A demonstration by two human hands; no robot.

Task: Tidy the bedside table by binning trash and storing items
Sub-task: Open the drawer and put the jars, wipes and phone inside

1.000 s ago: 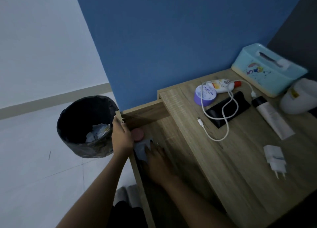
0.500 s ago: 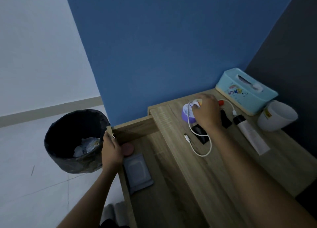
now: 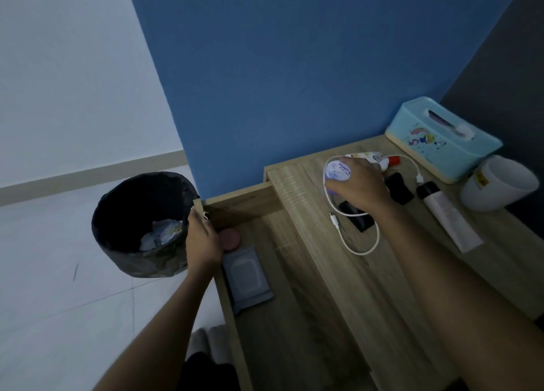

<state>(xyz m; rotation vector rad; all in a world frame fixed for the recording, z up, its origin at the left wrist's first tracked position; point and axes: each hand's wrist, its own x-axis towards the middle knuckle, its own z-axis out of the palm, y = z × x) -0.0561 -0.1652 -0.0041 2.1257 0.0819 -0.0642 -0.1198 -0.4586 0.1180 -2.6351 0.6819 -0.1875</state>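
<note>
purple jar (image 3: 338, 171) is in my right hand (image 3: 360, 186) now, fingers curled down over it from above, and it sits at the back of the counter (image 3: 382, 302) near the blue wall. the pale lid shows dark letters that look like "moist"; my hand covers the rest. one white cable (image 3: 357, 250) loops round the jar's left side and trails across one black flat thing (image 3: 357, 220), which my wrist partly hides.

my left hand (image 3: 203, 237) grips the far corner of the open drawer (image 3: 294, 302), fingers closed over its wooden edge. two things lie in there, side by side and just about touching: one round pink lid (image 3: 231, 239) and one grey wipes pack (image 3: 247, 276), its label too dim to read.

behind my right hand lies one white bottle (image 3: 374, 156) with a red cap and colourful print, the writing too small to make out. one white tube (image 3: 450, 214) with a dark cap lies right of the black thing. one teal tissue box (image 3: 441, 143) with cartoon figures on its side stands in the back corner. one white cup (image 3: 497, 184) beside it carries a yellow sticker, unreadable.

one black-lined bin (image 3: 141, 223) stands on the floor just left of the drawer, crumpled paper (image 3: 162, 233) inside.
</note>
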